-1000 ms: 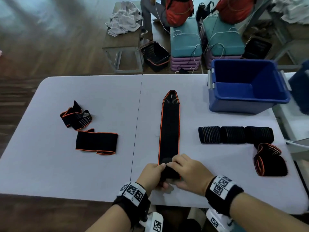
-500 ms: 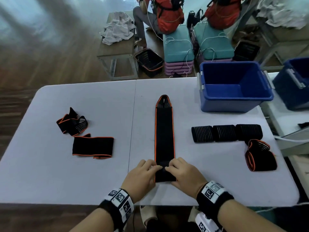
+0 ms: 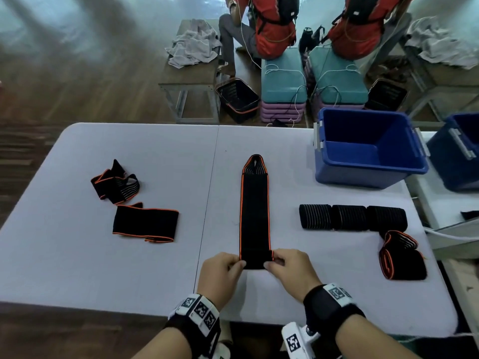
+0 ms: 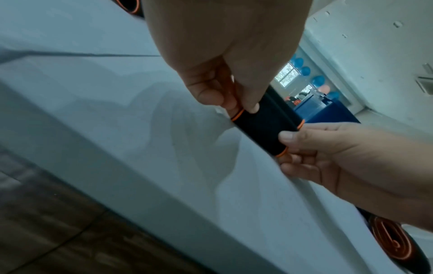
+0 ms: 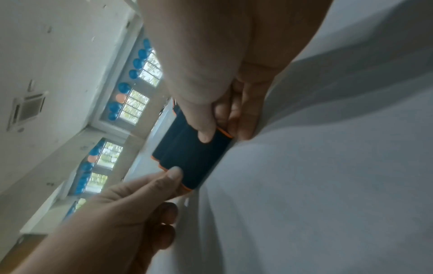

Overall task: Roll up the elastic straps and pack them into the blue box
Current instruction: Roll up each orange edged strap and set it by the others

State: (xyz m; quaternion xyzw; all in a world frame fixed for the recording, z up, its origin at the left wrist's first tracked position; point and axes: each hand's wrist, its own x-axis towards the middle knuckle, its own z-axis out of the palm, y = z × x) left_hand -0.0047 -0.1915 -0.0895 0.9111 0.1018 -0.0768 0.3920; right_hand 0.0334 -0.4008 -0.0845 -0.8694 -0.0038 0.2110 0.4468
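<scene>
A long black strap with orange edges (image 3: 254, 211) lies flat down the middle of the white table (image 3: 77, 255). Its near end is folded over into a small roll (image 4: 264, 126) (image 5: 194, 157). My left hand (image 3: 223, 270) pinches the roll's left edge and my right hand (image 3: 287, 268) pinches its right edge, thumbs on top. Three rolled black straps (image 3: 352, 218) lie in a row to the right, with a loosely coiled one (image 3: 401, 255) beside them. Two unrolled straps (image 3: 145, 224) (image 3: 115, 182) lie on the left. The blue box (image 3: 368, 151) stands at the back right, nothing visible inside it.
A second blue box (image 3: 458, 156) stands further right on another surface. Beyond the table's far edge are a bench with cloths (image 3: 193, 47), a black basket (image 3: 237, 99), stacked teal cushions (image 3: 282, 81) and seated people in red.
Both hands have slid apart from the middle of the strap's near end to its two side edges. The view has shifted so the box sits further left.
</scene>
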